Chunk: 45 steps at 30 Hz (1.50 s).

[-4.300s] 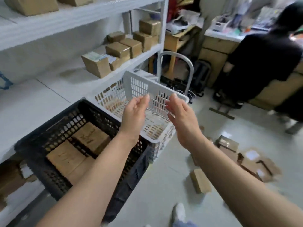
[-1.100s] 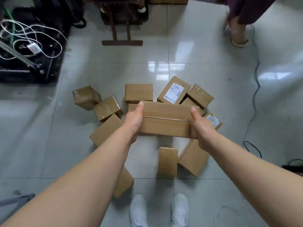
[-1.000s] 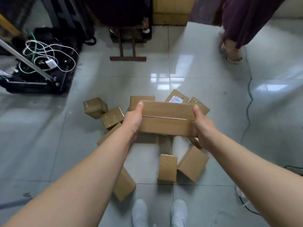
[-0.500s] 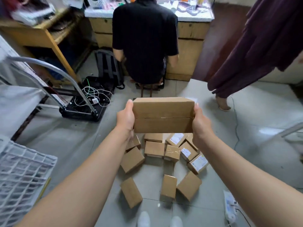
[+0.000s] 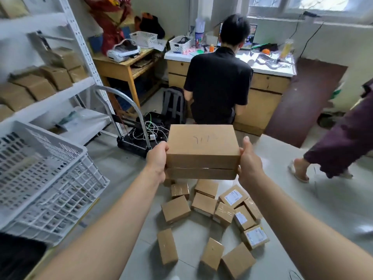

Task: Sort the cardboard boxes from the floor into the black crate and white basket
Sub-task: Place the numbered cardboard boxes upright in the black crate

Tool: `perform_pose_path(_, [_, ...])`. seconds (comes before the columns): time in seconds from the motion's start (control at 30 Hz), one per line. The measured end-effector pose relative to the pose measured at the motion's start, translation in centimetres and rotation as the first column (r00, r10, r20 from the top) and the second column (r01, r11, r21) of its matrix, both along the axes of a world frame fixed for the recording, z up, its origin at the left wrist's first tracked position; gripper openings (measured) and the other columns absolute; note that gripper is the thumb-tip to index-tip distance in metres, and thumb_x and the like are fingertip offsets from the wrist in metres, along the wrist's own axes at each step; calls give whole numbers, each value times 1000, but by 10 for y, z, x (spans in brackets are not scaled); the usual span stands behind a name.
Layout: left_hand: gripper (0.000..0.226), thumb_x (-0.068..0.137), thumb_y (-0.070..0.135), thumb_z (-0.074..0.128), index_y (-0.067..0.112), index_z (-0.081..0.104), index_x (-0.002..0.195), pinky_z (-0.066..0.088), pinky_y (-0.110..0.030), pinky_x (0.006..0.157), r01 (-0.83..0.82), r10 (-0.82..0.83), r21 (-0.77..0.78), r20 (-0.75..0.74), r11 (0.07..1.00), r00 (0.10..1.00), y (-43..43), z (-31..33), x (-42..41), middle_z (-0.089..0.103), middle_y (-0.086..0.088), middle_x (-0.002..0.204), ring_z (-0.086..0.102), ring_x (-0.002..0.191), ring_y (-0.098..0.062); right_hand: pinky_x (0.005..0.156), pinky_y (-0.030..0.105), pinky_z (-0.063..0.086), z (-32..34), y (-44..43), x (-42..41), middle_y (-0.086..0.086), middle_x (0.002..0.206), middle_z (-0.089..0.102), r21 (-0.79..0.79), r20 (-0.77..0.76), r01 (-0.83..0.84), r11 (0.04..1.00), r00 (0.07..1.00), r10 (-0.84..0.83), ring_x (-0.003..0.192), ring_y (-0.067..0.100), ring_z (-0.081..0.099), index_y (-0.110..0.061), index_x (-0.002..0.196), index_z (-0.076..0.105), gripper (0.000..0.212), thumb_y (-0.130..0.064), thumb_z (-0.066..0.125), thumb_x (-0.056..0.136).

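Cardboard box [image 5: 201, 150]: I see it held up above the loose boxes [image 5: 203, 205] on the floor [image 5: 121, 168].
Left hand [image 5: 157, 162]: grips its left end, thumb over the top edge.
Right hand [image 5: 249, 162]: grips its right end, thumb raised alongside.
White basket [image 5: 40, 178]: off to my left.

The left hand [image 5: 157, 161] and right hand [image 5: 249, 164] grip a large cardboard box [image 5: 201, 148] by its ends, above smaller boxes [image 5: 175, 209] on the floor [image 5: 333, 209]; the white basket [image 5: 60, 199] stands at left.
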<state>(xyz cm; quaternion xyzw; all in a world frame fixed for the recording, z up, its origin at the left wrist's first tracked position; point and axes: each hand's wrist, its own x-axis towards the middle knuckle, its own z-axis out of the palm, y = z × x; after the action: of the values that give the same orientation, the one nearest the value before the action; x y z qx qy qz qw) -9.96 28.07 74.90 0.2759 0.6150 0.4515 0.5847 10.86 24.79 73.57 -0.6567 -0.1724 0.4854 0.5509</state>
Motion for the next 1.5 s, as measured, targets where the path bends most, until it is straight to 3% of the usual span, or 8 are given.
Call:
perform_pose_path(0.27, [20,74,8,46,19,37,60,27,-30,55,-214,215,66,-1,975,977,-44,10,-31,38,0,59,34,58,-16,88,41,45,2,6,-36,6,110,58,7,84,-187,982,979,186,102,24,55,-16,113,52,50,-60,41,91])
perform_pose_path(0.57, [21,89,29,54,16,59,73,41,-25,56,-520,525,131,-8,844,851,-96,20,-134,62,3,67,57,64,-13,67,32,41,16,10,-158,0,92,57,62,131,-454,889,887,444,83,16,53,-23,85,54,37,-59,46,86])
perform_pose_path(0.73, [22,91,33,53,13,59,83,43,-26,58,-661,667,137,-1,738,745,-134,24,-220,63,1,80,58,71,-15,71,35,45,27,1,-261,1,93,62,121,123,-600,791,799,588,84,18,57,-16,96,60,41,-55,50,85])
perform_pose_path(0.9, [26,92,38,52,16,60,101,43,-42,99,-754,764,139,-35,642,645,-178,24,-328,62,-5,113,57,104,-24,74,34,47,29,-23,-381,3,94,63,152,140,-702,696,712,688,87,21,59,-18,87,60,36,-53,51,87])
perform_pose_path(1.13, [19,93,42,50,24,57,93,44,-46,98,-829,836,108,-52,549,546,-240,13,-468,63,-3,106,58,99,-23,58,29,41,20,-64,-539,1,94,61,130,137,-821,556,570,810,82,15,57,-17,101,57,34,-49,48,92])
perform_pose_path(1.27, [46,91,47,50,21,49,128,39,-51,104,-867,867,49,-83,495,491,-262,0,-530,54,-6,131,50,119,-28,61,30,42,16,-76,-604,2,96,64,110,156,-868,485,497,854,84,16,58,-17,100,60,33,-47,46,94])
perform_pose_path(1.37, [45,91,47,50,21,46,128,44,-47,98,-865,862,46,-121,500,492,-268,-12,-561,56,-7,126,53,111,-25,65,29,43,11,-74,-640,-1,95,63,70,180,-916,396,402,898,85,14,57,-23,91,60,26,-46,48,93])
perform_pose_path(1.5, [48,92,43,52,26,37,134,48,-43,88,-874,864,2,-156,485,479,-262,-30,-588,55,-6,126,55,103,-24,63,28,39,-3,-58,-679,-8,97,61,2,160,-953,304,300,940,86,10,54,-25,108,61,26,-44,51,92])
